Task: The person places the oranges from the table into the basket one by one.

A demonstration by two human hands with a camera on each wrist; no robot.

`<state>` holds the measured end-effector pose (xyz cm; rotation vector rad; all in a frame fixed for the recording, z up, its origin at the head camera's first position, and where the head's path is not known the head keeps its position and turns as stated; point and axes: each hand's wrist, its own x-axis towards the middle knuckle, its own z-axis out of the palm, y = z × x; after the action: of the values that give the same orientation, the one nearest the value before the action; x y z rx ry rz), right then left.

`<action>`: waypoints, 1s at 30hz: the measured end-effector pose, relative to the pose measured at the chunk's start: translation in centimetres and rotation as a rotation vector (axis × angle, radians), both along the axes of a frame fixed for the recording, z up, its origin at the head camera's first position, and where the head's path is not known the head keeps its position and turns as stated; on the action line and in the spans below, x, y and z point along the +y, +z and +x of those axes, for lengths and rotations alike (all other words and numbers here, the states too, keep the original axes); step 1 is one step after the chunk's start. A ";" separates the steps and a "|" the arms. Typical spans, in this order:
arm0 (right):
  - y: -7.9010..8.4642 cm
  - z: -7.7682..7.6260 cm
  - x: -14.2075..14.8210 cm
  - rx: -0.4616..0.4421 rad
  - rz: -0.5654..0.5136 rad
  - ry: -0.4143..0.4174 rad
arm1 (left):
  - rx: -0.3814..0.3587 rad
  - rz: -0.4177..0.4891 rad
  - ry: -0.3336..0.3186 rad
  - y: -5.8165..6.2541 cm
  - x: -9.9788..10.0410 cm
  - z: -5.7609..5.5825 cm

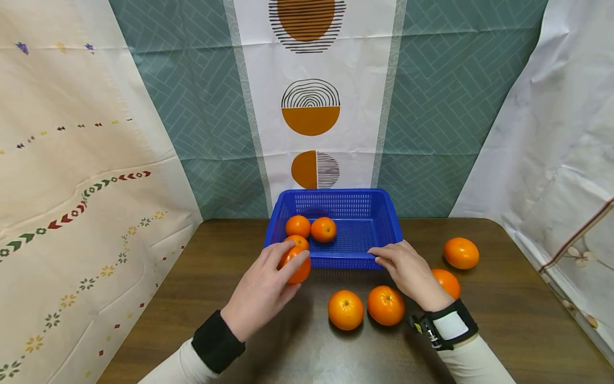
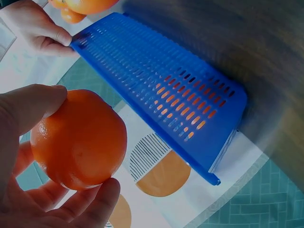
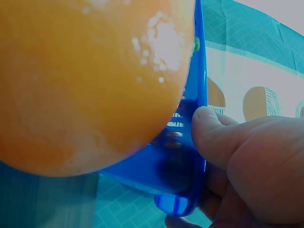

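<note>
My left hand (image 1: 263, 285) holds an orange (image 1: 298, 270) between thumb and fingers, at the front left of a blue plastic basket (image 1: 357, 237). In the left wrist view that orange (image 2: 80, 140) is raised beside the basket's slotted wall (image 2: 156, 80). The front right part of the basket's rim is pinched by my right hand (image 1: 410, 272), thumb on the inner side in the right wrist view. Two oranges (image 1: 323, 230) lie inside the basket at the left; another orange (image 1: 297, 242) shows just behind the held one, partly hidden by the fingers.
Two oranges (image 1: 345, 310) sit on the wooden table (image 1: 230, 245) in front of the basket. To the right are an orange (image 1: 460, 253) and one (image 1: 447, 282) partly behind my right wrist. Patterned cloths (image 1: 192, 106) hang behind the table and along its sides.
</note>
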<state>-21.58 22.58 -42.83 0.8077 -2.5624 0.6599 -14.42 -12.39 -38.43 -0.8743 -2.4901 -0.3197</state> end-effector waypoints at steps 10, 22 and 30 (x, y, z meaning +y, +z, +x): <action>0.0 0.1 0.0 0.015 -0.012 0.006 | -0.011 0.005 -0.008 0.9 0.1 -1.2; 0.1 0.2 0.0 -0.005 -0.012 0.005 | 0.022 -0.001 -0.020 1.5 0.7 -3.0; 0.2 0.2 0.0 -0.010 0.000 0.000 | -0.009 -0.003 -0.009 1.8 1.1 -3.7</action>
<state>-21.39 22.55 -42.63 0.8066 -2.5715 0.6649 -18.14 -11.33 -36.66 -0.8869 -2.4958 -0.3240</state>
